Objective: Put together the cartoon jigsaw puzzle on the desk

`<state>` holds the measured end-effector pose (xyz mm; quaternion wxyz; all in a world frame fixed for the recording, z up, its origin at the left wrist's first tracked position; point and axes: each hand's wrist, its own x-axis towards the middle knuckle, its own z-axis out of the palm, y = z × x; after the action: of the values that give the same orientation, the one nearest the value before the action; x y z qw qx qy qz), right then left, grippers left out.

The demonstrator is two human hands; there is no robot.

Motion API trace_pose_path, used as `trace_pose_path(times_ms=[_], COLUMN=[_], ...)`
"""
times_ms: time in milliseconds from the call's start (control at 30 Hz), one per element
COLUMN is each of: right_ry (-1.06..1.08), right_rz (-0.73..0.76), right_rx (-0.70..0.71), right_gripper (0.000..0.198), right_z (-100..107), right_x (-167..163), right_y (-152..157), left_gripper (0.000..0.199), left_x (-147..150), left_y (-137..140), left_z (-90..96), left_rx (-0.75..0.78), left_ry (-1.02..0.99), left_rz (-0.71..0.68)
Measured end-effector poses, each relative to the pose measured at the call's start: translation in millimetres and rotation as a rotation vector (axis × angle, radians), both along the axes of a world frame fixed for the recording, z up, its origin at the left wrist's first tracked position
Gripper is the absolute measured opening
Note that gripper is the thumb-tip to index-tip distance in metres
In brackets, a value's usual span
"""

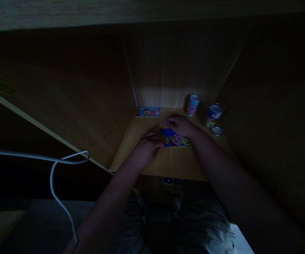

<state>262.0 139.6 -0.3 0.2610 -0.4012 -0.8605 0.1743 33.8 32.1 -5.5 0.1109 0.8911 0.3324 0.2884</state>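
Note:
A flat, bright cartoon picture (175, 139) with a blue background lies on the wooden shelf board. My left hand (149, 144) rests at its left edge, fingers stretched out and touching it. Over its upper edge reaches my right hand (180, 125), palm down, with loosely bent fingers pointing left and the tips near the board. Nothing shows in either hand, though the dim light blurs the fingertips. A second cartoon picture (148, 112), a wide strip, lies flat at the back left.
A cartoon-printed can (193, 105) stands at the back right. Beside it is another printed can (213, 115) with a round lid (217, 131) in front. Wooden panels enclose the board (176, 165). A white cable (53, 176) hangs at left; a small lit device (168, 181) sits below the front edge.

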Motion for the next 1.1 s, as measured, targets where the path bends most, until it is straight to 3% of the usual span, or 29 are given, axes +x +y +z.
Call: trace_pose_path(times_ms=[200, 400, 567, 667, 800, 900, 1100], right_ry=[0.007, 0.005, 0.030, -0.003, -0.086, -0.104, -0.155], right_rz=[0.008, 0.003, 0.025, 0.080, 0.197, 0.259, 0.262], right_rx=[0.023, -0.006, -0.025, -0.169, -0.516, -0.683, -0.608], right_gripper=[0.041, 0.042, 0.029, 0.025, 0.030, 0.029, 0.029], right_z=[-1, -1, 6, 13, 22, 26, 27], right_x=[0, -1, 3, 10, 12, 5, -5], right_y=[1, 0, -1, -5, -15, -21, -24], left_gripper=[0.039, 0.024, 0.023, 0.026, 0.028, 0.028, 0.027], left_x=[1, -3, -4, -3, -3, -3, -3], left_y=[-4, -5, -6, -7, -6, -5, -5], left_z=[4.1, 4.9, 3.2, 4.1, 5.1, 5.3, 5.3], left_rx=[0.019, 0.047, 0.026, 0.025, 0.028, 0.031, 0.017], left_ry=[0.010, -0.074, -0.044, -0.031, -0.023, -0.011, -0.001], left_rz=[0.071, 0.302, 0.250, 0.226, 0.205, 0.188, 0.193])
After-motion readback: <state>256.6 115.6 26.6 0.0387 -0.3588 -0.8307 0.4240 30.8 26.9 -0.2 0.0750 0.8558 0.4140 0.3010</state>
